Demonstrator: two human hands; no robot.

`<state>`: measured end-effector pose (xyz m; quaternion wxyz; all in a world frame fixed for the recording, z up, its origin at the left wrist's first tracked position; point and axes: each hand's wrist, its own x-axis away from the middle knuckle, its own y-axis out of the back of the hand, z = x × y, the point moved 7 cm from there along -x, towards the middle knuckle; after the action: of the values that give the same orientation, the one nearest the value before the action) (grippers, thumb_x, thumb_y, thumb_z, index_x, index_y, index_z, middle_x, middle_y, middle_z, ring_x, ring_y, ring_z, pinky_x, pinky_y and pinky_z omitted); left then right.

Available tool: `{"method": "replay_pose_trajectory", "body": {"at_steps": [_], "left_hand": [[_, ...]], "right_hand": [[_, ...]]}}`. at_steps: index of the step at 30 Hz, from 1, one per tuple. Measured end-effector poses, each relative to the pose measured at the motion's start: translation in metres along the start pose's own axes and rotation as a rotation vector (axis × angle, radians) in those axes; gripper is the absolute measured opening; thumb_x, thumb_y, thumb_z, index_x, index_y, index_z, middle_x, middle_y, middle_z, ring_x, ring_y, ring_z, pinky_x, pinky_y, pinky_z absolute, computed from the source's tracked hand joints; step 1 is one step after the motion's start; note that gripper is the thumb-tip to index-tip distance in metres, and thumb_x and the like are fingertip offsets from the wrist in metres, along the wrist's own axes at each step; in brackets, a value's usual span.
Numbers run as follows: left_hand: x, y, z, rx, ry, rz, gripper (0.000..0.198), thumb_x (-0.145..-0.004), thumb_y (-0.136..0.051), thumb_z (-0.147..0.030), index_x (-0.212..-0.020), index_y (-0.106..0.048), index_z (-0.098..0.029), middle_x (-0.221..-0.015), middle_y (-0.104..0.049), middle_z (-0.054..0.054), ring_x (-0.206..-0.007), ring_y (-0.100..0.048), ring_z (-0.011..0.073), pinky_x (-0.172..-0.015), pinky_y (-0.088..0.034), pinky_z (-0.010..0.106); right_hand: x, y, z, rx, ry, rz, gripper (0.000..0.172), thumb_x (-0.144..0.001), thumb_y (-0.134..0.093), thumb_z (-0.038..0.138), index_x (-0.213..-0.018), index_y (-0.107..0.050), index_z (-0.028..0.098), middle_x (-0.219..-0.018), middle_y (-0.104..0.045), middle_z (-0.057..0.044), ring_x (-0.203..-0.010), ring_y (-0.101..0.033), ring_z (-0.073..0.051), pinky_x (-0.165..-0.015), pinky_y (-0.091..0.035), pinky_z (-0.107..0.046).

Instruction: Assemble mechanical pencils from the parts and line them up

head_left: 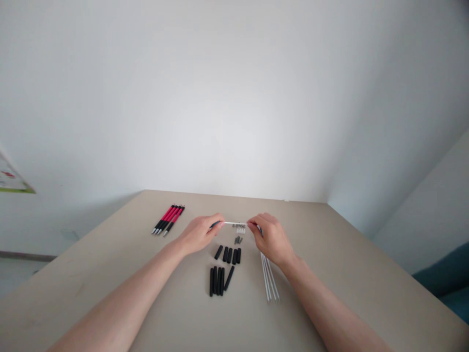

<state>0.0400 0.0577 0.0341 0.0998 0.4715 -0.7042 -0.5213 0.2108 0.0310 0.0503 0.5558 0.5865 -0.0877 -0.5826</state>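
- A person seated at a beige table (110,274) holds one thin white rod (234,224) between both hands, just above the tabletop near its middle.
- The left hand (200,233) pinches the rod's left end with fingertips closed narrowly on it. The right hand (271,237) grips the right end the same way, with the other fingers curled in.
- The rod's long axis runs left to right, roughly level and about parallel to the table's far edge. A dark bit shows at the left end, too small to make out.
- Four red-and-black pens (168,220) lie side by side at the back left, well apart from the hands, with their tips pointing toward the near left.
- Five short black tubes (229,254) sit in a row just in front of the hands.
- Five long black tubes (218,281) lie nearer the person. Four are packed parallel, and the fifth is tilted at the right.
- A bundle of thin white rods (270,281) rests beside the right wrist, pointing away from the person. At least three are visible, though the exact count is unclear.
- Small grey and white bits (239,235) lie under the held rod, too tiny to count.
- A poster corner (10,181) shows on the wall at left.
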Motion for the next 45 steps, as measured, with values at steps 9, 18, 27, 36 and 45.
{"method": "replay_pose_trajectory", "body": {"at_steps": [9,18,27,36,45], "left_hand": [[0.0,-0.018,-0.02,-0.036,-0.142,0.118,0.021,-0.094,-0.04,-0.034,-0.095,-0.058,-0.023,-0.084,-0.066,0.0,-0.077,-0.06,0.0143,-0.07,-0.041,0.022],[0.0,-0.016,-0.021,-0.07,-0.153,0.106,0.019,-0.093,-0.042,-0.033,-0.1,-0.057,-0.023,-0.092,-0.067,0.001,-0.083,-0.061,0.0162,-0.073,-0.043,0.024],[0.002,-0.015,-0.025,-0.084,-0.178,0.097,0.019,-0.095,-0.037,-0.029,-0.096,-0.056,-0.023,-0.082,-0.064,-0.001,-0.074,-0.059,0.0134,-0.067,-0.039,0.021],[0.0,-0.007,-0.018,-0.095,-0.084,0.06,0.027,-0.094,-0.033,-0.032,-0.087,-0.057,-0.022,-0.068,-0.058,-0.002,-0.06,-0.051,0.0118,-0.057,-0.035,0.021],[0.0,-0.003,-0.004,-0.037,0.03,-0.007,0.03,-0.095,-0.029,-0.034,-0.082,-0.053,-0.02,-0.062,-0.054,-0.003,-0.057,-0.05,0.0119,-0.056,-0.034,0.021]], "right_hand": [[0.0,-0.01,0.018,-0.086,0.126,0.055,0.016,-0.089,-0.053,0.021,-0.083,-0.067,0.019,-0.071,-0.065,-0.004,-0.071,-0.052,-0.017,-0.067,-0.039,-0.027],[0.002,-0.013,0.014,-0.096,0.041,0.103,0.024,-0.091,-0.049,0.024,-0.079,-0.069,0.019,-0.067,-0.061,-0.004,-0.069,-0.055,-0.015,-0.068,-0.04,-0.025],[0.001,-0.015,0.018,-0.224,0.054,0.112,0.022,-0.094,-0.043,0.024,-0.099,-0.064,0.018,-0.061,-0.063,0.0,-0.068,-0.058,-0.015,-0.072,-0.041,-0.026],[0.003,-0.01,-0.002,-0.142,-0.176,0.037,0.028,-0.093,-0.037,0.028,-0.102,-0.061,0.016,-0.071,-0.066,-0.004,-0.067,-0.06,-0.016,-0.064,-0.042,-0.025],[0.005,-0.021,-0.003,-0.025,-0.17,0.186,0.015,-0.082,-0.051,0.02,-0.08,-0.066,0.019,-0.068,-0.065,-0.003,-0.066,-0.058,-0.016,-0.066,-0.04,-0.026]]}}
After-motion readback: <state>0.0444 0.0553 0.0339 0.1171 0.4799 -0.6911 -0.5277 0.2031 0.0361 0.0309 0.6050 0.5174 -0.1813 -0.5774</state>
